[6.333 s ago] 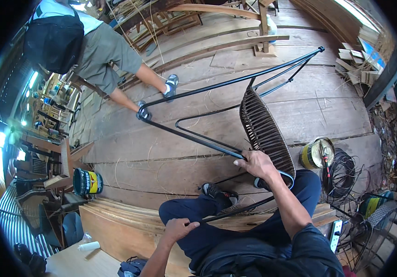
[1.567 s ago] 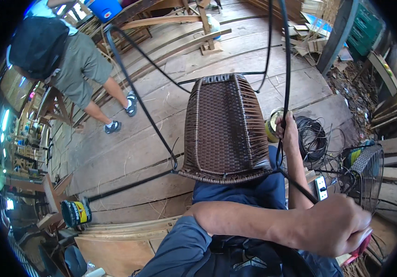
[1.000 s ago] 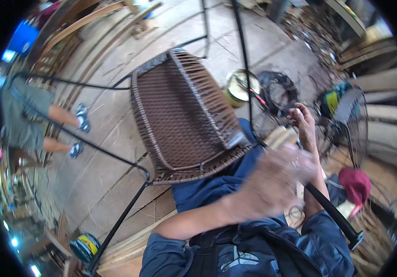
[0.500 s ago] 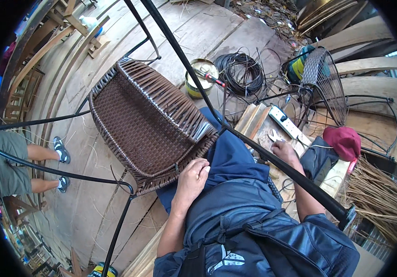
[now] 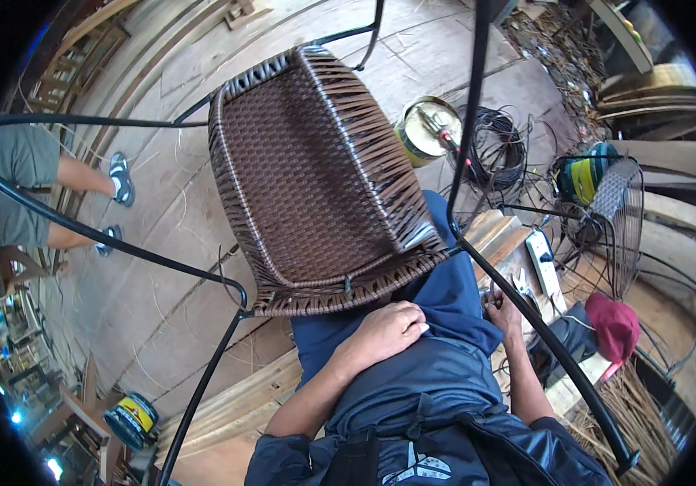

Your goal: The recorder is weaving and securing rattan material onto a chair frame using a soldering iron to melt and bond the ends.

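A woven brown rattan chair seat (image 5: 307, 178) on a black metal frame (image 5: 202, 389) lies tipped across my knees. My left hand (image 5: 388, 332) rests on my lap just below the seat's near edge. Its fingers are curled closed, with a small white spot at the fingertips that I cannot make out. Lower down beside my right thigh, my right hand (image 5: 505, 314) is at the wooden bench, its fingers bent together around something too small to name. Close by it on the bench lies a metal cutting tool (image 5: 523, 285), partly behind a black frame leg.
A white power strip (image 5: 543, 263) lies on the bench beside a maroon cap (image 5: 612, 326). Beyond are an open tin (image 5: 422, 139) with a red-handled tool, coiled black cord (image 5: 500, 150) and a fan (image 5: 617, 219). Another person's legs (image 5: 80, 174) stand at left; a bucket (image 5: 131, 420) sits lower left.
My view has shifted, and the chair seat appears more upright and farther right. My left hand has moved from the seat's edge onto my lap. The right hand stays by the bench.
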A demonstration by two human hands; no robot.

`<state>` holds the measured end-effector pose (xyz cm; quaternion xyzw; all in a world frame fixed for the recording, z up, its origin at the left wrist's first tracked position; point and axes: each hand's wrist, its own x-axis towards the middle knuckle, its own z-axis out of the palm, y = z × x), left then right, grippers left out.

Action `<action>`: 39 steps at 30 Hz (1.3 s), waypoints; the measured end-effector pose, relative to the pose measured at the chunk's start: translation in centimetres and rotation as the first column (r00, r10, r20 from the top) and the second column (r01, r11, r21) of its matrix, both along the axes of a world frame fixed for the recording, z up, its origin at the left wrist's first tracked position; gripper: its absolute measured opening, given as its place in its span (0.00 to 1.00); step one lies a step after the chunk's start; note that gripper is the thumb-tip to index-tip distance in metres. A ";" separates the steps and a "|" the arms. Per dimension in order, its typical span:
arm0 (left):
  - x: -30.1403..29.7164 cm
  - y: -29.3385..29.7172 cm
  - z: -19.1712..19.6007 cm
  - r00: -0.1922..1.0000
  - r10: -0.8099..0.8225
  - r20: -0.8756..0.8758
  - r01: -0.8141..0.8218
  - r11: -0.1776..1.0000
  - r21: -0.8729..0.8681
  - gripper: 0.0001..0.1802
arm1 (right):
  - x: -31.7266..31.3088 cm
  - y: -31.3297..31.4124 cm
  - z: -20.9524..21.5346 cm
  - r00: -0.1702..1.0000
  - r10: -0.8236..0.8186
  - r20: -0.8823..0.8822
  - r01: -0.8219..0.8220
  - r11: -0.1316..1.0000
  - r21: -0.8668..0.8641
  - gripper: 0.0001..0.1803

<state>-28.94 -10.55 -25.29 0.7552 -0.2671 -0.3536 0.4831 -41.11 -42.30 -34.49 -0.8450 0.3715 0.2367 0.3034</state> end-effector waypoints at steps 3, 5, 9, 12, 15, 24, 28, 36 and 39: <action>0.8 -0.6 0.3 0.998 -0.035 -0.059 0.034 0.999 -0.019 0.15 | -0.4 -1.6 -1.1 0.994 0.101 0.039 -0.102 0.994 0.024 0.15; 1.0 -1.0 -0.1 0.996 -0.065 -0.060 0.063 0.998 -0.024 0.15 | -1.9 -2.7 -2.4 0.974 0.189 0.123 -0.180 0.981 -0.074 0.14; 1.6 -1.1 -0.3 0.993 -0.100 -0.070 0.098 0.995 -0.032 0.15 | 2.5 2.2 5.9 0.969 -0.199 0.143 0.185 0.977 0.106 0.08; 2.5 -2.5 0.5 0.986 -0.148 -0.083 0.142 0.987 -0.069 0.15 | -0.5 -1.3 3.8 0.873 -0.148 0.464 0.179 0.984 -0.022 0.05; 3.3 -3.8 1.7 0.998 -0.043 -0.048 0.032 0.978 -0.208 0.14 | 1.8 -1.8 6.7 0.710 -0.405 0.576 0.260 0.911 0.320 0.08; 3.2 -6.2 3.4 0.981 -0.119 -0.152 0.090 0.978 -0.186 0.33 | 7.9 9.0 13.8 0.604 -0.764 0.224 0.280 0.468 0.838 0.12; 3.3 -5.0 2.9 0.970 -0.092 -0.225 0.091 0.996 -0.015 0.30 | 9.8 7.8 14.7 0.892 -0.198 0.406 -0.125 0.755 0.643 0.15; 3.4 4.6 2.8 0.893 0.254 -0.371 -0.207 0.965 0.163 0.22 | 15.7 0.8 11.7 0.946 -0.188 0.263 -0.005 0.805 0.594 0.17; 4.2 5.1 2.7 0.879 0.379 -0.290 -0.309 0.914 0.262 0.16 | 19.2 2.9 11.5 0.944 -0.125 0.306 -0.090 0.795 0.600 0.21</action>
